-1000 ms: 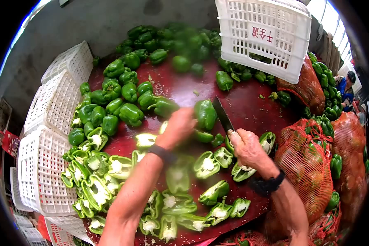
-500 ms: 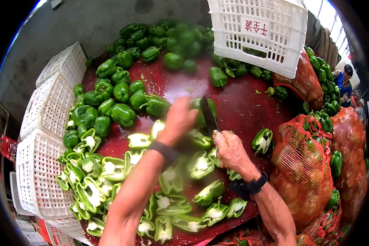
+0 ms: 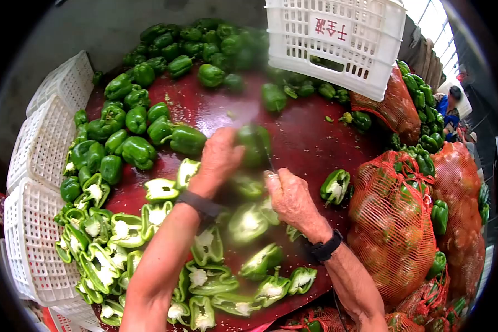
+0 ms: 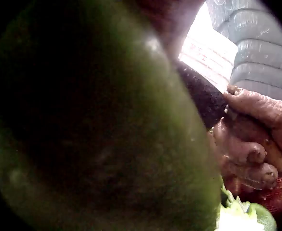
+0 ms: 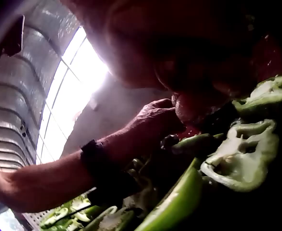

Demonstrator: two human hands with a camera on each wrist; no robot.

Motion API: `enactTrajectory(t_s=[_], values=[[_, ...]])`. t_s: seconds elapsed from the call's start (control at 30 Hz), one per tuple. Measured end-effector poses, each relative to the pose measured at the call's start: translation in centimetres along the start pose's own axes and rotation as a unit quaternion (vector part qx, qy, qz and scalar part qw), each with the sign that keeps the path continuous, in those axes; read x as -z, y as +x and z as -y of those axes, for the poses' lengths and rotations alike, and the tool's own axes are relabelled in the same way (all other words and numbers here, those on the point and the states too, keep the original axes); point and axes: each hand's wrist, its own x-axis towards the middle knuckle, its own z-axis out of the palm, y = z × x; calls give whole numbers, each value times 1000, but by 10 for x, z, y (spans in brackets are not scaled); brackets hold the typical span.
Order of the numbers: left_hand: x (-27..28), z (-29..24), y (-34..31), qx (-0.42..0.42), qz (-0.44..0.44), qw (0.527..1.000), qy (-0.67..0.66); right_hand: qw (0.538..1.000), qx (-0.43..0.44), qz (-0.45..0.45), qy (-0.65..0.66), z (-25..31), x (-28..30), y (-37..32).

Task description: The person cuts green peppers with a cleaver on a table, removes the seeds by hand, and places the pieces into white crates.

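In the head view my left hand (image 3: 221, 157) is at the left side of a whole green bell pepper (image 3: 253, 145), its fingers curled against it; a lens smudge blurs this area. My right hand (image 3: 293, 199) grips a knife, its dark blade (image 3: 269, 157) almost edge-on at the pepper's right side. In the left wrist view a bell pepper (image 4: 179, 144) fills most of the picture, with the knife blade (image 4: 203, 91) beyond it and the right fingers curled round the handle. Below the hands lie halved bell peppers (image 3: 210, 279), cut faces up, with pale cores.
Whole peppers (image 3: 138, 152) heap at the left and back of the red table (image 3: 315, 144). Halved peppers (image 3: 102, 268) pile by stacked white crates (image 3: 39, 238) at left. Another white crate (image 3: 332, 50) stands at back right. Red mesh sacks (image 3: 393, 232) line the right edge.
The knife blade has swung from pointing clear of the pepper to nearly edge-on against its side. Both hands and the table have shifted left in the view as the head turned.
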Motion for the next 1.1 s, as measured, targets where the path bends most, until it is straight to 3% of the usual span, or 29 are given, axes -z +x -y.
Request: enactTrajectory(t_s=[0.3, 0.37, 0.4, 0.47, 0.53, 0.67, 0.73, 0.83, 0.9, 1.0, 1.07, 1.1], values=[[-1, 2, 4, 2, 3, 1000, 15, 993, -58, 97, 36, -8, 19, 19], [-3, 4, 5, 23, 11, 1000, 17, 986, -122, 111, 31, -18, 11, 26], [-3, 3, 5, 30, 16, 999, 13, 994, 0, 107, 5, -30, 6, 28], [-5, 3, 6, 33, 21, 999, 12, 996, 37, 76, 25, -35, -4, 33], [-6, 3, 7, 28, 23, 999, 21, 996, 7, 77, 39, -36, -15, 38], [-5, 3, 7, 6, 10, 1000, 27, 966, -203, 140, 77, -18, -29, 53], [-2, -3, 11, 4, 13, 999, 35, 961, -199, 184, 49, -16, -19, 66], [10, -25, 18, 41, 60, 997, 25, 965, -34, 251, -76, -19, -3, 80], [10, -19, 17, 46, 39, 998, 18, 946, 63, 275, -163, -12, 2, 89], [2, -4, 15, 51, 25, 998, -7, 939, 69, 254, -220, -14, -21, 85], [1, -6, 15, 27, 28, 999, 12, 945, 32, 262, -191, -20, -26, 88], [-1, -7, 15, 16, 32, 999, 19, 953, -64, 282, -95, -25, -28, 90]])
